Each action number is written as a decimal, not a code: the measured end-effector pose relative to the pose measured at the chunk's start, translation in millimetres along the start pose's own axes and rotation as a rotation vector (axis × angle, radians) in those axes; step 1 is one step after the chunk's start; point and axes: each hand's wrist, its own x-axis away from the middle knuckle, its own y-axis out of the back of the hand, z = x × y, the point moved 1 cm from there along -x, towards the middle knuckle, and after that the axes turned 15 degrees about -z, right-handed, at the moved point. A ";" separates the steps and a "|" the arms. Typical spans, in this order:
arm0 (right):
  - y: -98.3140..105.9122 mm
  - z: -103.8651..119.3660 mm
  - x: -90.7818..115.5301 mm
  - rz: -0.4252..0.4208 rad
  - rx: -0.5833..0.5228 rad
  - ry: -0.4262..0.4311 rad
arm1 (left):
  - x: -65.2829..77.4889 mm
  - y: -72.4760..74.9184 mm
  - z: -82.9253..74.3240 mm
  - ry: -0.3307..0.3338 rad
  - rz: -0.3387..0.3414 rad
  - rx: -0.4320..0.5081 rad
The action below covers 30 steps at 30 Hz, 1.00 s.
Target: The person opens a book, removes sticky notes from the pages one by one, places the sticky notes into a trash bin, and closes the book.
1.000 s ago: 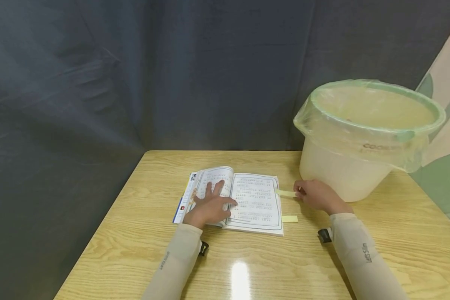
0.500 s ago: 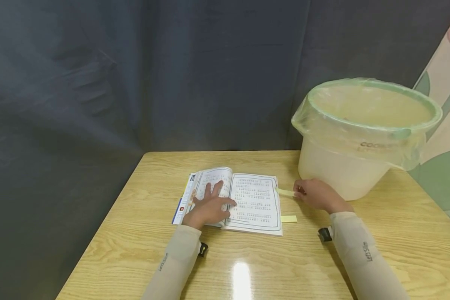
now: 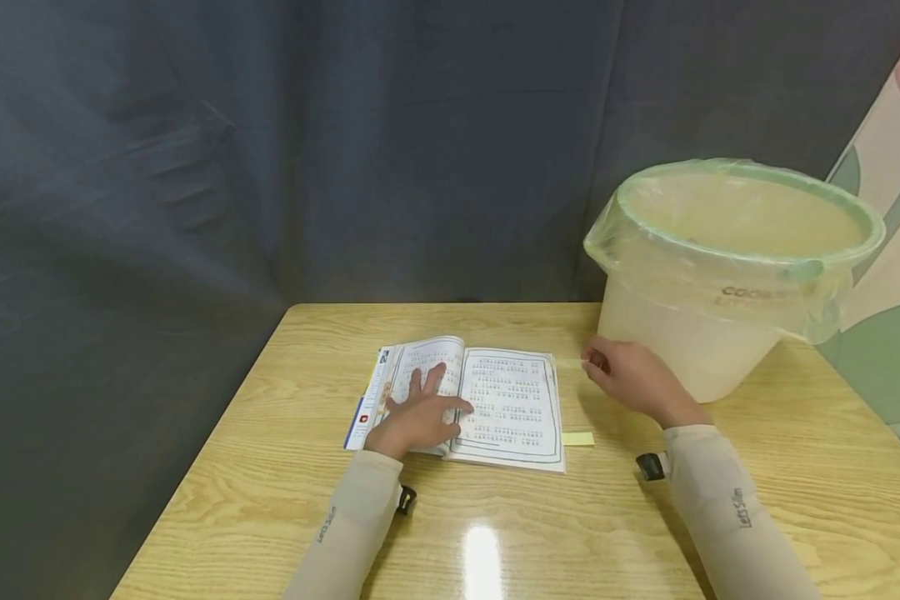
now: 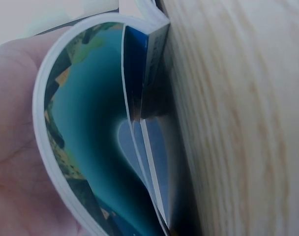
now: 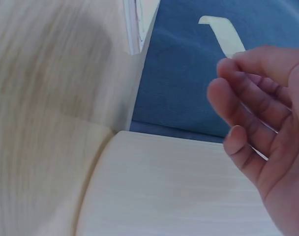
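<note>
An open book point(image 3: 502, 408) lies on the table, its left pages bulging up in a curve. My left hand point(image 3: 416, 419) rests spread on the left page, thumb near the middle fold. In the left wrist view its palm point(image 4: 14, 142) lies against the curled pages point(image 4: 41, 128). My right hand point(image 3: 637, 379), just right of the book, pinches a pale yellow sticky strip point(image 5: 225, 37) between thumb and forefinger. In the right wrist view the strip's far end curls free, apart from the book's edge point(image 5: 134, 29). Another yellow strip point(image 3: 578, 438) sticks out from the lower right page edge.
A large pale bin point(image 3: 667, 333) with a green rim and a clear plastic liner stands right behind my right hand. A dark curtain point(image 3: 450, 150) hangs behind the wooden table point(image 3: 540, 533). A patterned cloth point(image 3: 885, 333) is at far right.
My right hand has risen slightly, and the upper strip has come up from the page edge with it. My left hand and the lower strip have stayed in place.
</note>
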 end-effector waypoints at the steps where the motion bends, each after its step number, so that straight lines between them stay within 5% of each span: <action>1: 1.3 0.7 -0.3 -0.016 0.005 0.003 | -0.3 0.0 -0.1 -0.001 0.001 -0.003; 22: 28.9 18.6 -2.4 -0.283 -0.009 0.038 | -1.1 -1.6 0.7 -0.003 -0.007 -0.011; 30: 41.6 27.1 -1.7 -0.437 -0.015 0.112 | -0.4 -0.9 0.1 -0.009 -0.008 -0.008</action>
